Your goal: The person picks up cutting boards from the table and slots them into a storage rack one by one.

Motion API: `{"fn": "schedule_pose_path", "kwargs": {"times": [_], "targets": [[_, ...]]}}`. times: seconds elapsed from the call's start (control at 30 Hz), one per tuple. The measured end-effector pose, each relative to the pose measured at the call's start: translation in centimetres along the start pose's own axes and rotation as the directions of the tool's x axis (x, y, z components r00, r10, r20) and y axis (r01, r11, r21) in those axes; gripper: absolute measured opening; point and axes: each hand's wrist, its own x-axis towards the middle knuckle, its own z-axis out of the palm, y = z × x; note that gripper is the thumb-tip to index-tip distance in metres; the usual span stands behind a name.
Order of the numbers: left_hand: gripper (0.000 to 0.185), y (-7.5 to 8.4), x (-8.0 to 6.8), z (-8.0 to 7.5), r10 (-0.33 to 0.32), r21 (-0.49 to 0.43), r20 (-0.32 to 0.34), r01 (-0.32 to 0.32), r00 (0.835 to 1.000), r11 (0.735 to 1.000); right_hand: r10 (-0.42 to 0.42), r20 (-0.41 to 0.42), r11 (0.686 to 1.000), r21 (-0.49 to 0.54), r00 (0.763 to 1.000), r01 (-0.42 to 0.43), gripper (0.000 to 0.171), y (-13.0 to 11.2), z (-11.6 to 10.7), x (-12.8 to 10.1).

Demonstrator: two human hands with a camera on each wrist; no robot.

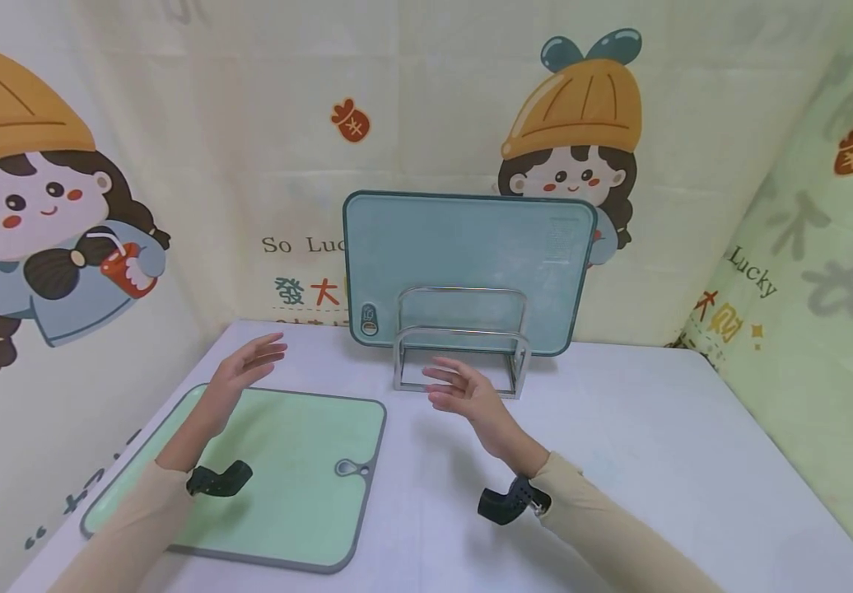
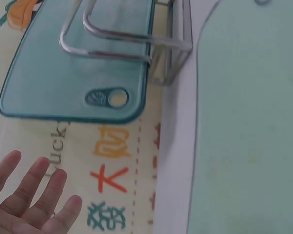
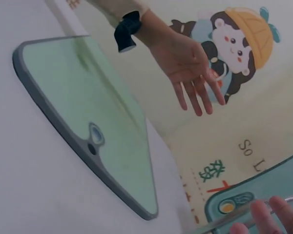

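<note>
A blue-green cutting board [image 1: 463,247] with a dark rim stands upright in a silver wire rack [image 1: 462,331] at the back of the table. Flat on the left side lies a light green cutting board [image 1: 286,478] with a grey rim and a small round inset near its right edge. My left hand [image 1: 237,379] hovers above the green board, fingers spread and holding nothing. In front of the rack, my right hand [image 1: 474,403] is raised with loosely bent fingers, also holding nothing. The left wrist view shows the blue-green board's corner hole [image 2: 118,98].
A white table [image 1: 619,461] extends to the right of the boards. Behind it and along both sides hangs a cream cloth [image 1: 434,107] printed with cartoon figures and lettering. Each wrist wears a black camera band [image 1: 221,479].
</note>
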Motion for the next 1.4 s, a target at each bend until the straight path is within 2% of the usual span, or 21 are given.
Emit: {"fn": "schedule_pose_path", "kwargs": {"times": [0.3,0.67,0.97,1.2,1.4], "targets": [[0.048,-1.9,-2.5,-2.5,-0.108,0.122,-0.025,0.11,0.994,0.986,0.148,0.05,0.988,0.039,0.988,-0.15,0.062,1.9,1.7,0.4],[0.052,-3.5,-4.3,-4.9,-0.194,0.198,-0.031,0.196,0.98,0.96,0.23,0.088,0.965,0.106,0.969,-0.239,0.059,3.2,3.0,1.0],[0.06,-6.0,-5.3,-6.7,-0.352,0.133,-0.051,0.355,0.935,0.925,0.315,0.106,0.937,0.125,0.943,-0.327,0.056,5.0,3.3,1.3],[0.063,-7.4,-6.0,-8.1,-0.399,0.112,-0.021,0.399,0.917,0.91,0.352,0.113,0.914,0.172,0.929,-0.367,0.055,5.3,3.5,1.6],[0.062,-8.7,-6.2,-9.4,-0.414,0.055,0.0,0.414,0.91,0.909,0.382,0.126,0.896,0.194,0.915,-0.4,0.054,5.5,3.9,1.9]]}}
